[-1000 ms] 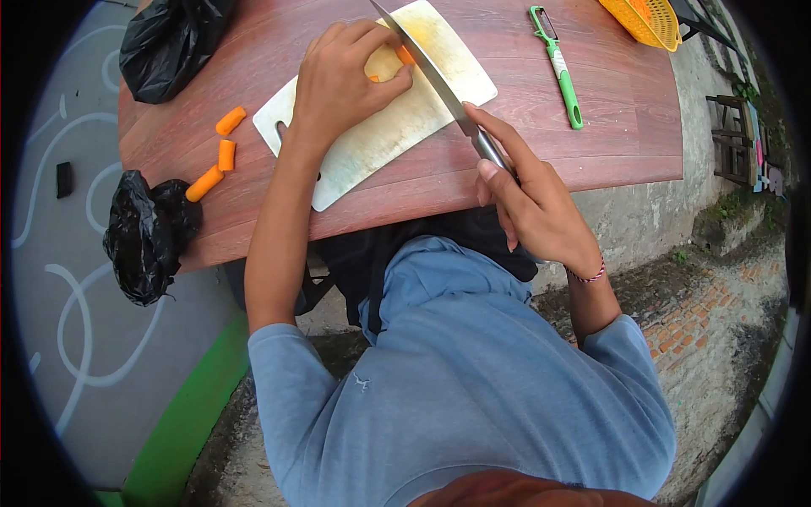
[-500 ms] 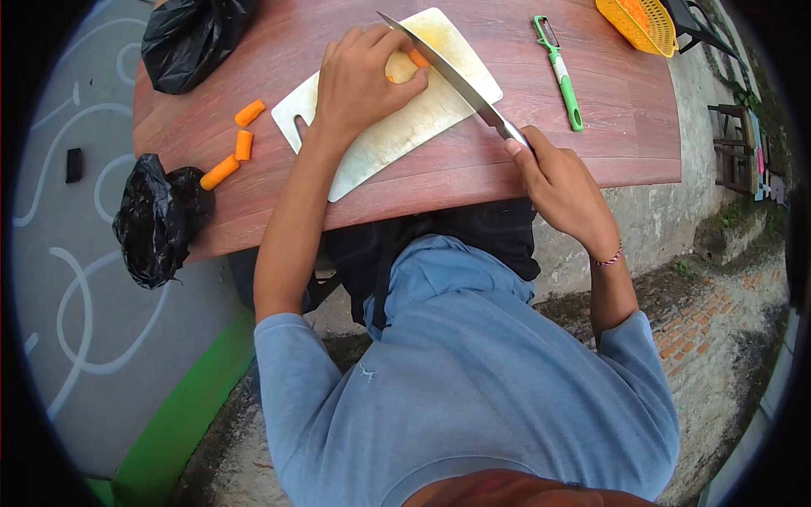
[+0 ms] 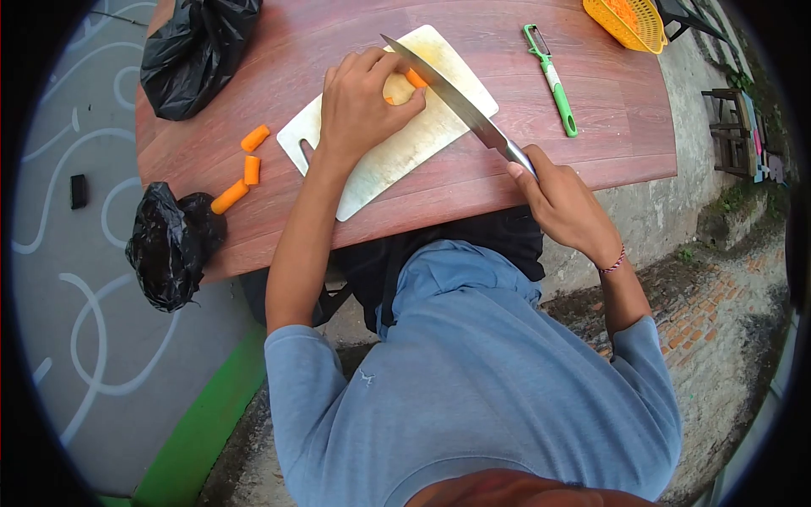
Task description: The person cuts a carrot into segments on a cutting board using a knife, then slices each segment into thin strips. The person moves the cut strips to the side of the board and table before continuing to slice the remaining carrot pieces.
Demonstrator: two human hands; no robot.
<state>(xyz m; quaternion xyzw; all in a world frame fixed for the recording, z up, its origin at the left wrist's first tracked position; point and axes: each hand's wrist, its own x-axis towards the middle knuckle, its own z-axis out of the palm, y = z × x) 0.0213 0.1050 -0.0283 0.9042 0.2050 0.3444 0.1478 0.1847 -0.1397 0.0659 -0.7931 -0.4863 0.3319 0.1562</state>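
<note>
A white cutting board [image 3: 376, 186] lies at a slant on the table, yellow-stained toward its far end. Over it curls my left hand [image 3: 359, 106], its fingers and thumb closed about a carrot piece [image 3: 415, 78] that is partly hidden; a bit of orange also shows by the thumb. My right hand [image 3: 564, 203] is wrapped around the handle of a large kitchen knife [image 3: 460, 103]. The blade passes over the board, beside the carrot and close to my left fingertips. Left of the board lie several cut carrot chunks [image 3: 253, 170].
A green and white peeler [image 3: 553, 83] lies right of the board. The yellow basket [image 3: 629, 25] at the far right holds orange shreds. Black plastic bags sit on the left: one at the back [image 3: 194, 63], another [image 3: 173, 245] at the near edge of the wooden table [image 3: 405, 221].
The view has shifted slightly, so the table's things appear a little displaced. Both hands keep their holds, and the knife stays beside the carrot with hardly any visible movement.
</note>
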